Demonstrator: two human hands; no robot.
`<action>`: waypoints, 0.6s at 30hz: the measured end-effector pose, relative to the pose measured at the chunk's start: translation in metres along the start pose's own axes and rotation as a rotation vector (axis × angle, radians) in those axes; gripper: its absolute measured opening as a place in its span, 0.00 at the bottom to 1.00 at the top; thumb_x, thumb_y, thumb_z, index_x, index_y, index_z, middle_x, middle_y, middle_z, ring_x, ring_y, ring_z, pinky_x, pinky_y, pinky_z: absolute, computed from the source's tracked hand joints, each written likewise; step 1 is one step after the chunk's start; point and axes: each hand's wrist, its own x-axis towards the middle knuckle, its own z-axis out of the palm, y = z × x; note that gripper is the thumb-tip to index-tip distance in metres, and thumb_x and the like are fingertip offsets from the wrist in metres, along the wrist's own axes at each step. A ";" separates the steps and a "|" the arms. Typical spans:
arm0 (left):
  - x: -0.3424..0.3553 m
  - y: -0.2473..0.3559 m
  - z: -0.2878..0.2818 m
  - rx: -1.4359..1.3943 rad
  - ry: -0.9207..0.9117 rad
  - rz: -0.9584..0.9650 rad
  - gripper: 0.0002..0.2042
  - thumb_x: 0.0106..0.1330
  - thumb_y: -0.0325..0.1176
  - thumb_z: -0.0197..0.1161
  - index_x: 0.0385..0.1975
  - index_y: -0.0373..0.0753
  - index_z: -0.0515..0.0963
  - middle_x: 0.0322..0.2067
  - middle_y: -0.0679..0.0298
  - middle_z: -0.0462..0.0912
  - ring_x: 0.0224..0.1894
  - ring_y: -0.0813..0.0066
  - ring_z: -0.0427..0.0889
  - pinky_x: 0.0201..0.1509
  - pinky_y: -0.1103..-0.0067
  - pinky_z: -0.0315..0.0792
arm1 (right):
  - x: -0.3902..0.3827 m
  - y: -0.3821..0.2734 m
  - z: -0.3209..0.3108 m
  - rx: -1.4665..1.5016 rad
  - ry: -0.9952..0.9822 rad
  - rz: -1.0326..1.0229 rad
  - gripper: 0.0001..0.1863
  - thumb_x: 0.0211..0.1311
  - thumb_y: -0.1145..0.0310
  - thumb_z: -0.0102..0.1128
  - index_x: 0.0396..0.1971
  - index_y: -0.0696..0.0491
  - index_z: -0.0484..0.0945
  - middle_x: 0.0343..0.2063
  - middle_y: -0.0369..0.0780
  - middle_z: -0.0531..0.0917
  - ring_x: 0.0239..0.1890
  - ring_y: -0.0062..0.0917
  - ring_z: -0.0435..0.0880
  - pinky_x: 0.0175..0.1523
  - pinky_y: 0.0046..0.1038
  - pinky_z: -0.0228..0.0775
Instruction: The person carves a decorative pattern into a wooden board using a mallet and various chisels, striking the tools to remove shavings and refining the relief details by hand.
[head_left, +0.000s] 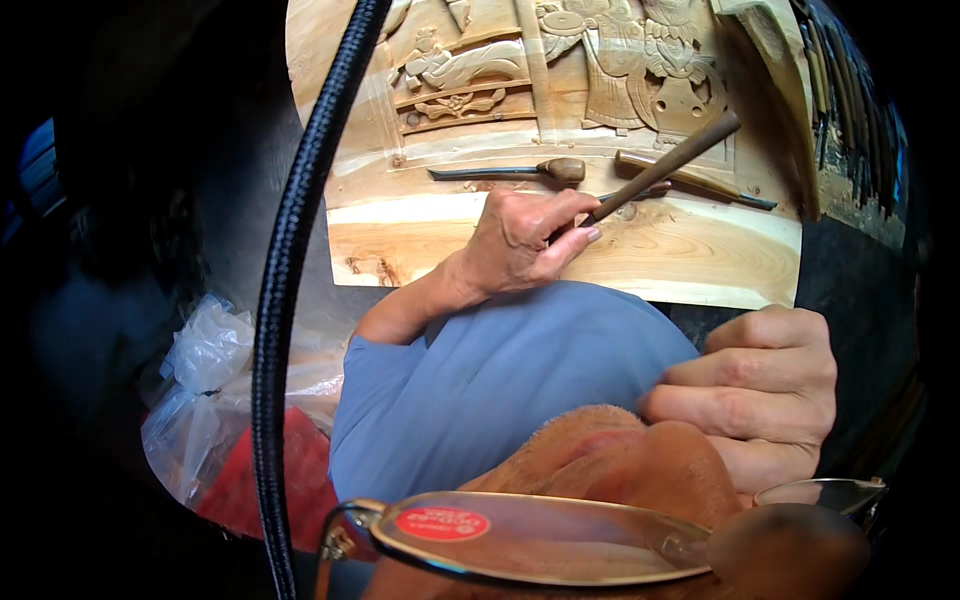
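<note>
1. Nearest, short of the near edge of the carved panel (440,245) and toward its right end, the right hand (765,385) is folded into a loose fist; I cannot tell whether it encloses anything.
2. At the panel's near edge, about midway along it, the left hand (525,235) pinches a dark rod-like tool (690,153) between thumb and fingers.
3. Good handling here probably means a firm but relaxed pinch, with the rod's free length kept clear of the carving and the tools lying beneath it.
4. The rod slants over the panel's plain near margin: its long axis runs from the left hand away and rightward, the thicker end pointing toward the carved figures. The gripped end is mostly hidden.
5. Farther in on the panel lie a round-handled chisel (525,171), blade toward the panel's left, and a long-handled chisel (708,184), tip toward its right.
6. Beyond these, the carved figures (610,80) fill the panel's far part.
</note>
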 end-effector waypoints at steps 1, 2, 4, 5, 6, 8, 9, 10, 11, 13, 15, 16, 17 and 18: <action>0.000 0.003 0.002 0.009 -0.041 -0.025 0.12 0.61 0.28 0.73 0.43 0.34 0.84 0.21 0.58 0.81 0.18 0.70 0.78 0.23 0.76 0.69 | 0.000 -0.001 0.004 -0.002 0.014 -0.002 0.09 0.71 0.66 0.58 0.33 0.53 0.83 0.29 0.41 0.88 0.25 0.22 0.86 0.25 0.21 0.68; 0.000 0.004 0.005 0.017 -0.043 -0.005 0.12 0.61 0.28 0.72 0.43 0.34 0.84 0.21 0.58 0.81 0.19 0.68 0.79 0.24 0.75 0.69 | 0.001 0.001 0.007 0.016 0.037 -0.020 0.08 0.69 0.67 0.59 0.33 0.53 0.83 0.29 0.41 0.88 0.25 0.22 0.86 0.25 0.21 0.68; -0.002 0.004 0.014 0.038 -0.046 0.043 0.12 0.61 0.27 0.72 0.43 0.34 0.84 0.21 0.56 0.81 0.20 0.65 0.80 0.24 0.73 0.70 | -0.001 0.004 0.008 0.026 0.014 -0.073 0.06 0.66 0.70 0.61 0.34 0.54 0.85 0.29 0.41 0.88 0.25 0.21 0.85 0.24 0.20 0.68; -0.005 0.004 0.016 0.046 -0.059 0.029 0.11 0.61 0.29 0.71 0.43 0.34 0.83 0.23 0.55 0.82 0.21 0.61 0.81 0.25 0.72 0.72 | -0.002 0.006 0.007 0.017 -0.034 -0.107 0.06 0.64 0.71 0.62 0.36 0.54 0.86 0.28 0.41 0.88 0.25 0.21 0.85 0.24 0.19 0.68; -0.006 0.005 0.015 0.096 -0.067 0.016 0.11 0.61 0.30 0.71 0.42 0.36 0.83 0.23 0.55 0.82 0.22 0.59 0.82 0.26 0.71 0.73 | 0.000 0.008 0.009 0.009 -0.062 -0.138 0.07 0.62 0.72 0.63 0.38 0.54 0.86 0.29 0.41 0.88 0.26 0.22 0.86 0.26 0.20 0.70; -0.002 0.009 0.012 0.147 -0.109 -0.001 0.09 0.61 0.32 0.70 0.40 0.39 0.83 0.24 0.56 0.84 0.25 0.56 0.84 0.27 0.69 0.75 | 0.006 0.016 0.011 -0.120 -0.076 -0.116 0.11 0.59 0.72 0.67 0.42 0.55 0.88 0.31 0.41 0.88 0.29 0.24 0.87 0.29 0.21 0.73; -0.002 0.011 0.010 0.125 -0.152 0.041 0.09 0.61 0.32 0.70 0.39 0.39 0.83 0.24 0.56 0.84 0.26 0.56 0.85 0.28 0.68 0.76 | 0.002 0.019 0.009 -0.220 -0.076 -0.063 0.14 0.57 0.73 0.68 0.44 0.55 0.88 0.32 0.41 0.88 0.31 0.25 0.87 0.30 0.22 0.75; 0.007 0.013 0.010 0.118 -0.168 0.085 0.09 0.61 0.32 0.70 0.39 0.39 0.84 0.25 0.56 0.84 0.27 0.56 0.85 0.28 0.68 0.76 | -0.005 0.023 0.008 -0.380 -0.064 -0.015 0.14 0.55 0.71 0.70 0.44 0.55 0.88 0.34 0.41 0.88 0.32 0.26 0.88 0.32 0.24 0.76; 0.004 0.016 0.006 0.118 -0.168 0.097 0.09 0.60 0.32 0.70 0.39 0.40 0.84 0.26 0.56 0.84 0.27 0.56 0.85 0.29 0.68 0.76 | -0.009 0.028 0.009 -0.509 -0.063 0.025 0.16 0.54 0.69 0.72 0.44 0.54 0.88 0.35 0.42 0.87 0.34 0.27 0.88 0.34 0.26 0.78; 0.001 0.018 0.004 0.105 -0.163 0.088 0.09 0.60 0.32 0.71 0.39 0.42 0.85 0.28 0.57 0.85 0.28 0.56 0.85 0.30 0.67 0.77 | -0.034 0.043 0.019 -0.642 -0.090 0.125 0.19 0.51 0.65 0.74 0.44 0.53 0.87 0.37 0.40 0.87 0.38 0.28 0.89 0.39 0.29 0.80; -0.003 0.015 -0.001 0.090 -0.202 0.074 0.10 0.59 0.31 0.71 0.41 0.41 0.86 0.28 0.58 0.86 0.28 0.58 0.86 0.31 0.69 0.77 | -0.043 0.044 0.018 -0.664 -0.168 0.245 0.21 0.48 0.64 0.76 0.45 0.53 0.86 0.39 0.39 0.88 0.41 0.29 0.89 0.43 0.31 0.81; -0.005 0.014 -0.006 0.088 -0.227 0.062 0.11 0.59 0.30 0.72 0.41 0.40 0.86 0.29 0.58 0.87 0.28 0.58 0.86 0.31 0.71 0.78 | -0.045 0.041 0.018 -0.657 -0.199 0.295 0.23 0.48 0.64 0.77 0.46 0.53 0.86 0.40 0.39 0.88 0.42 0.31 0.89 0.44 0.31 0.80; -0.005 0.015 -0.012 0.086 -0.249 0.082 0.12 0.59 0.30 0.72 0.43 0.40 0.87 0.31 0.57 0.88 0.29 0.59 0.87 0.30 0.70 0.78 | -0.046 0.038 0.018 -0.650 -0.229 0.344 0.24 0.47 0.65 0.78 0.47 0.54 0.85 0.42 0.40 0.88 0.43 0.32 0.88 0.45 0.32 0.80; -0.004 0.016 -0.014 0.070 -0.252 0.088 0.10 0.60 0.31 0.71 0.42 0.41 0.86 0.29 0.58 0.86 0.29 0.59 0.86 0.30 0.69 0.77 | -0.049 0.038 0.019 -0.643 -0.258 0.378 0.25 0.47 0.64 0.78 0.47 0.53 0.85 0.42 0.40 0.88 0.44 0.32 0.88 0.46 0.32 0.80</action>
